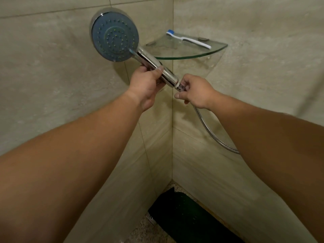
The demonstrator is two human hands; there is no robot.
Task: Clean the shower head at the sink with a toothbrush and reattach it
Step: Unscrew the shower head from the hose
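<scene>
The chrome shower head (114, 36) points its round grey spray face toward me, up in the tiled corner. My left hand (146, 85) grips its chrome handle from below. My right hand (193, 91) pinches the hose nut (181, 87) at the handle's lower end. From under that hand the ribbed metal hose (208, 130) hangs down to the right and passes behind my right forearm. A white toothbrush (188, 39) with a blue head lies on the glass corner shelf (192, 56), behind and to the right of the shower head.
Beige tiled walls meet in a corner straight ahead. The glass shelf's curved front edge sticks out just above my hands. A dark green mat (185, 218) lies on the speckled floor below, with a metal drain edge (150, 218) at its left.
</scene>
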